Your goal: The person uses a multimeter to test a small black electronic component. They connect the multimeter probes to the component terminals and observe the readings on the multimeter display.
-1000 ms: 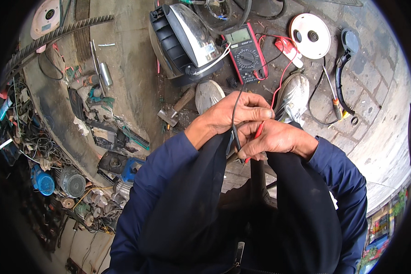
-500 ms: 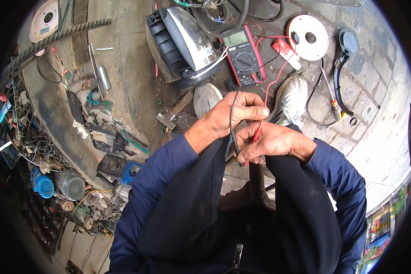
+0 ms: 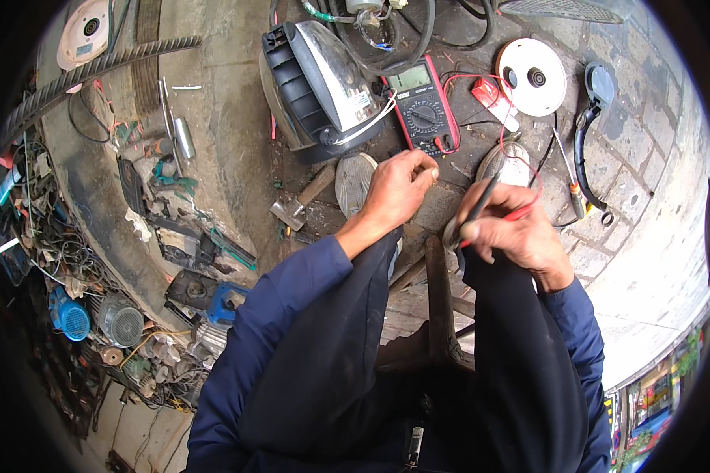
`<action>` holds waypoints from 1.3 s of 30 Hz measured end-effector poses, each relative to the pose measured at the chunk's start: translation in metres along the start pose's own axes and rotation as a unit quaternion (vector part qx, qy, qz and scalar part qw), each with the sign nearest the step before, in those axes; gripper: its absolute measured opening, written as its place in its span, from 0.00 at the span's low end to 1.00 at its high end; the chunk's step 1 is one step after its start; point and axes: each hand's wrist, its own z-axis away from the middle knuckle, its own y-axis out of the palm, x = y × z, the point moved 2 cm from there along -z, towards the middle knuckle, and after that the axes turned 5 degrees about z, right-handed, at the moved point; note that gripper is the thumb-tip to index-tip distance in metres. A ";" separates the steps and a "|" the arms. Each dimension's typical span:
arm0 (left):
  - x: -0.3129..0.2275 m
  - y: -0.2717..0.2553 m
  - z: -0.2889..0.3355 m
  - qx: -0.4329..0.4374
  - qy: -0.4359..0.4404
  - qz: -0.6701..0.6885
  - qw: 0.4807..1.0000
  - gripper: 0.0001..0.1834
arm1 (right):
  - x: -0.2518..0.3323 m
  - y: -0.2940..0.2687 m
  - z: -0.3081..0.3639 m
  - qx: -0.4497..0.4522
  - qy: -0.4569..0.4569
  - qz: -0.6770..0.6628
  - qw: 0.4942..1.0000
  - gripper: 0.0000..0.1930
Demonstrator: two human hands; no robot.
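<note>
My right hand (image 3: 517, 232) is closed on the multimeter's two test probes, one black (image 3: 481, 199) and one red (image 3: 521, 211), their tips pointing down to the left above my right knee. Apart from it, my left hand (image 3: 398, 189) has its fingers curled and thumb drawn in, just below the multimeter; whatever it may hold is hidden. The red-edged multimeter (image 3: 424, 110) lies face up on the paving beyond my hands, leads plugged in at its lower end. Left of it rests a silver and black kettle-like housing (image 3: 327, 87) with a white cord.
Right of the multimeter lie a white round base (image 3: 548, 79), a red and white packet (image 3: 493, 101), a screwdriver (image 3: 572, 177) and a black curved handle-like part (image 3: 582, 142). A hammer (image 3: 300, 201) lies near my left shoe. Motors (image 3: 122, 322) and scrap crowd the left.
My hands have parted. The right has moved right and now holds both probes; the left has let go of the black lead and shifted slightly toward the multimeter.
</note>
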 end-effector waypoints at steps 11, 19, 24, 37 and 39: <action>0.014 0.014 -0.032 -0.071 0.086 -0.129 0.985 0.12 | -0.028 -0.021 -0.005 -0.083 -0.042 -0.090 0.992 0.10; -0.005 0.005 -0.010 -0.090 0.237 -0.278 0.927 0.19 | -0.029 -0.022 -0.007 -0.078 -0.042 -0.096 0.991 0.06; -0.006 0.007 -0.009 -0.035 0.207 -0.314 0.926 0.22 | -0.030 -0.022 -0.008 -0.074 -0.044 -0.102 0.991 0.06; 0.010 0.010 -0.017 0.000 0.195 -0.429 0.882 0.07 | -0.031 -0.019 -0.013 -0.059 -0.030 -0.100 0.993 0.07; 0.010 0.011 -0.018 0.007 0.184 -0.436 0.881 0.07 | -0.030 -0.018 -0.014 -0.061 -0.027 -0.095 0.993 0.07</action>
